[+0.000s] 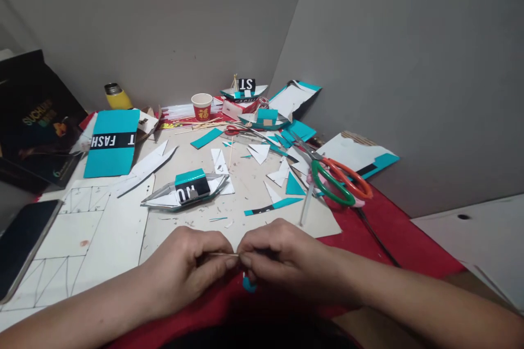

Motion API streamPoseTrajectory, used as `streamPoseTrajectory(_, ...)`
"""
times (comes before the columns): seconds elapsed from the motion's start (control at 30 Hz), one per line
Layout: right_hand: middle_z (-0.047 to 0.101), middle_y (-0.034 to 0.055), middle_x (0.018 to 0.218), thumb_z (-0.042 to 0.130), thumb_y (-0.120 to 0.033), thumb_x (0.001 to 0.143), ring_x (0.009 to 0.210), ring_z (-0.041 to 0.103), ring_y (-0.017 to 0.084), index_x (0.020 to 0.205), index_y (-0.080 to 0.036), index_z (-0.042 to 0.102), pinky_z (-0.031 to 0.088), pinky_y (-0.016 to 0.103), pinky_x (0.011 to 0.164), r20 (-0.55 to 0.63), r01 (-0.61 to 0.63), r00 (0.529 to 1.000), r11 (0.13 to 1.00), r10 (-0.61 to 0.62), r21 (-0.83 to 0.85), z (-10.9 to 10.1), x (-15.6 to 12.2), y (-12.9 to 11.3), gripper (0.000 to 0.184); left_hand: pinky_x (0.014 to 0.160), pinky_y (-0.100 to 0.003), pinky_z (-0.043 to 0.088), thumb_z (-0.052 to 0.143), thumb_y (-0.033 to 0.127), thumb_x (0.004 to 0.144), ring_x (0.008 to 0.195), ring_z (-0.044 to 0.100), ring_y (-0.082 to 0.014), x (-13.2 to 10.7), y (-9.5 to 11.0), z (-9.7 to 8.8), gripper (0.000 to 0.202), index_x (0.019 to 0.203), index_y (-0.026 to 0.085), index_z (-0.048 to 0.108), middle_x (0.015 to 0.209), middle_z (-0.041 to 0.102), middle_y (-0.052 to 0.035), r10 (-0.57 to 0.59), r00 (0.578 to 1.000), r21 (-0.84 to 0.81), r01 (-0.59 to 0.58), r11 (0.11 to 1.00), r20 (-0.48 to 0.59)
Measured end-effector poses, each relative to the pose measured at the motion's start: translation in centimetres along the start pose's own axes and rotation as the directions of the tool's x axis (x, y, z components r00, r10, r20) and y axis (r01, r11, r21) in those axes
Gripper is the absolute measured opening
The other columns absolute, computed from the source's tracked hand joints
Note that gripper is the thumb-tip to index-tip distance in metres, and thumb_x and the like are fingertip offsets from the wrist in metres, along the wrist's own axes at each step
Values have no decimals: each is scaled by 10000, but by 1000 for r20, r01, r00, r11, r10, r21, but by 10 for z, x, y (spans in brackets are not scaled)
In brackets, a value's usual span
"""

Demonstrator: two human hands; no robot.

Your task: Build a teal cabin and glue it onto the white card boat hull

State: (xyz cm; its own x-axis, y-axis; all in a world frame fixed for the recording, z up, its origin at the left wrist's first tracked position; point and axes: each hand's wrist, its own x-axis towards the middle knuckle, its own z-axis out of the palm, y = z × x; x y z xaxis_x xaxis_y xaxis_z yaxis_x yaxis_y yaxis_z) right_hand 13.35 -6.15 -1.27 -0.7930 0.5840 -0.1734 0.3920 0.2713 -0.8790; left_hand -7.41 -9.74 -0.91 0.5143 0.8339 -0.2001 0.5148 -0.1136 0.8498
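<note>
My left hand [200,262] and my right hand [274,256] meet at the table's near edge, both closed. Between their fingertips runs a thin wooden stick [224,254], partly hidden by the fingers. A small teal scrap [249,283] shows just below my right fingers; whether it is held or lies on the cloth, I cannot tell. Beyond my left hand sits a cardboard boat [186,193] with a teal and black curved roof. Two more boats, one with a teal roof [265,118] and one with a mast [244,90], stand farther back.
Scissors with green and orange handles [341,181] lie to the right among card scraps [280,174]. Behind are a paper cup [202,108], wooden sticks [196,125] and a yellow bottle [118,97]. At left lie a phone [27,245], a drawn-on sheet [118,218] and a black box [39,120].
</note>
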Motion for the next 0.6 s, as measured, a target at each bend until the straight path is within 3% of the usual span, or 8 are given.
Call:
streamPoseTrajectory(0.1, 536, -19, 621, 438, -165, 886, 554, 410, 95, 701, -170, 566, 311, 219, 534, 59, 129, 991, 954, -118, -271, 2, -2, 2, 225, 551, -207, 327, 429, 318, 948, 582, 418, -96, -2, -1, 1, 296, 736, 180, 582, 626, 487, 38, 57, 997, 22, -59, 998, 60)
streamPoseTrajectory(0.2, 522, -16, 633, 441, -176, 894, 542, 377, 106, 710, -187, 509, 270, 247, 521, 48, 152, 988, 865, -146, -478, -2, -10, 9, 197, 528, -215, 290, 416, 335, 951, 567, 337, -97, -5, 0, -1, 323, 670, 182, 467, 602, 382, 54, 16, 995, -102, -6, 995, 102)
streamPoseTrajectory(0.3, 491, -17, 608, 397, -191, 921, 530, 381, 118, 708, -205, 458, 278, 254, 520, -112, 64, 982, 823, -153, -564, -14, -23, 18, 222, 497, -222, 272, 430, 430, 941, 527, 342, -96, -5, 1, -3, 350, 685, 191, 440, 567, 394, 60, -92, 985, -306, 133, 943, 143)
streamPoseTrajectory(0.43, 516, -3, 602, 345, -243, 979, 519, 436, 123, 697, -208, 464, 325, 251, 525, -302, 25, 921, 813, -245, -582, -24, -36, 20, 308, 463, -222, 255, 436, 516, 924, 439, 350, -88, -1, 0, 1, 387, 753, 179, 514, 472, 458, 62, -161, 970, -417, 225, 881, 182)
streamPoseTrajectory(0.6, 653, 39, 726, 439, -325, 983, 633, 582, 147, 977, -155, 615, 366, 261, 577, -171, 182, 900, 701, -401, -689, -2, -27, 12, 245, 473, -212, 265, 443, 500, 928, 426, 344, -81, 1, -1, 8, 382, 846, 159, 591, 444, 450, 75, -144, 970, -412, 214, 885, 194)
